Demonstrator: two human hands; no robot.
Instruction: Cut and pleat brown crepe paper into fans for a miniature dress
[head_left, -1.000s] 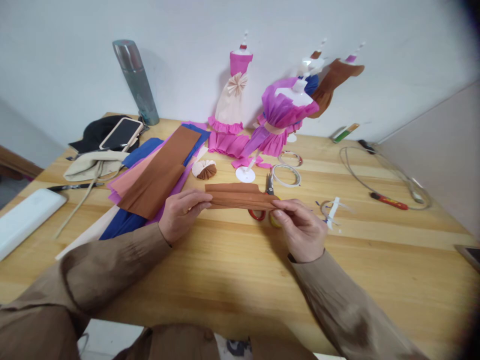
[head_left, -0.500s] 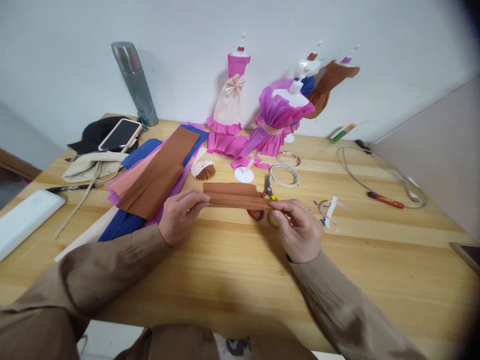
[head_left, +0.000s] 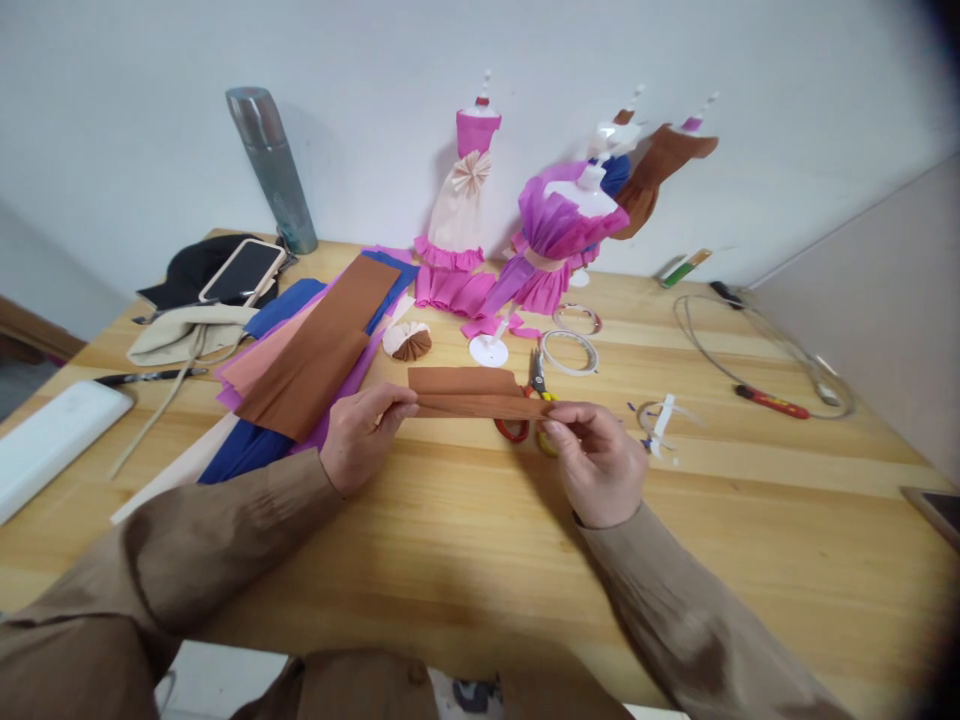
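Between my hands a strip of brown crepe paper (head_left: 480, 404) is stretched level above the table, with a fold along its near edge. My left hand (head_left: 365, 425) pinches its left end, and my right hand (head_left: 598, 455) pinches the right end. Partly hidden behind the strip's right end lie scissors (head_left: 538, 381) with red and yellow handles. A pleated brown and cream paper rosette (head_left: 407, 342) sits beyond my left hand. Left of that hand is a stack of crepe paper sheets, a brown sheet (head_left: 319, 350) on top.
Small dress forms in paper dresses, one with a pink top (head_left: 478, 130), stand along the wall. Tape rolls (head_left: 570, 353) and a white round stand (head_left: 488, 350) lie mid-table. A flask (head_left: 277, 180), phone (head_left: 241, 270) and white box (head_left: 60, 440) are left; a cable tool (head_left: 772, 401) is right.
Both hands stay nearly in place on the brown strip. Its near edge looks slightly flatter and more smoothly folded now.
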